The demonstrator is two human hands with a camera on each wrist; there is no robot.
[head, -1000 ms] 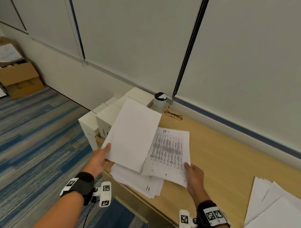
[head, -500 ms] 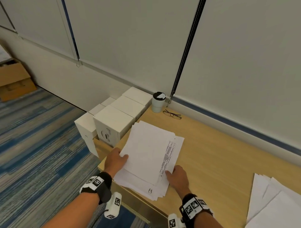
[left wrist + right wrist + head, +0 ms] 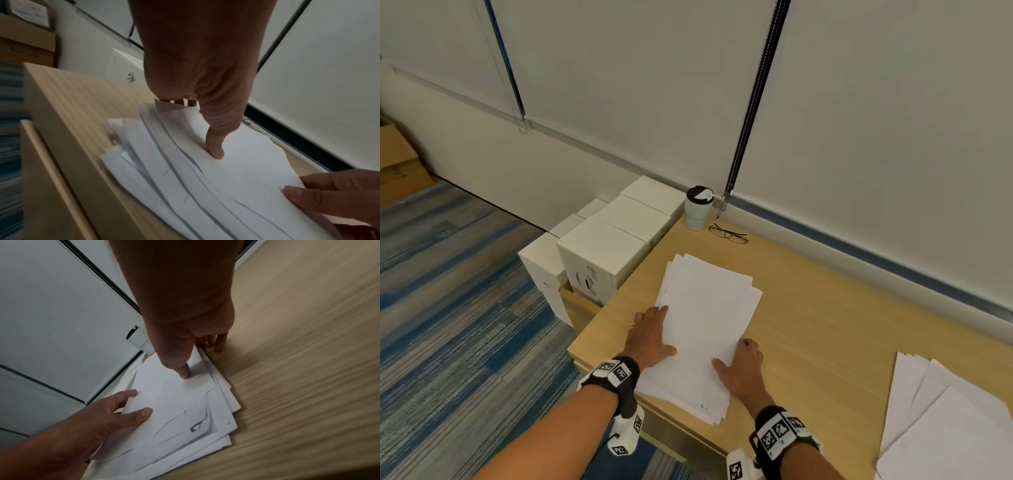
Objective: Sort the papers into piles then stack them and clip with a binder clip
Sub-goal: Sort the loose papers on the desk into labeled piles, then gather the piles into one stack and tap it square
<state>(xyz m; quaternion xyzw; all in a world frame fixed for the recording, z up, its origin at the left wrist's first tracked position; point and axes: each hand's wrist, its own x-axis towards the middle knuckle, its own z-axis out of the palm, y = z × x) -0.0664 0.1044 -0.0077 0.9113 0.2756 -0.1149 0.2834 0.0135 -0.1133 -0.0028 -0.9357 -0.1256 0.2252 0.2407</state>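
Note:
A loose pile of white papers (image 3: 705, 325) lies fanned on the wooden table (image 3: 842, 325) near its left front corner, with a blank sheet on top. My left hand (image 3: 650, 337) is at the pile's left edge, with its thumb (image 3: 213, 146) pressed on the top sheet and its fingers beyond the edge. My right hand (image 3: 739, 366) is at the right edge. Its thumb (image 3: 184, 371) is on top and its fingertips (image 3: 218, 345) touch the table against the pile's side. A second spread of white sheets (image 3: 945, 421) lies at the front right. I see no binder clip.
White boxes (image 3: 602, 253) stand at the table's left end. A white lidded cup (image 3: 699, 209) and a pair of glasses (image 3: 729, 234) sit by the wall. Bare tabletop lies between the two paper groups. A cardboard box (image 3: 393, 164) is on the carpet far left.
My left hand laid the blank sheet it held onto the pile, covering the printed sheet. Both hands then came in to the pile's two sides.

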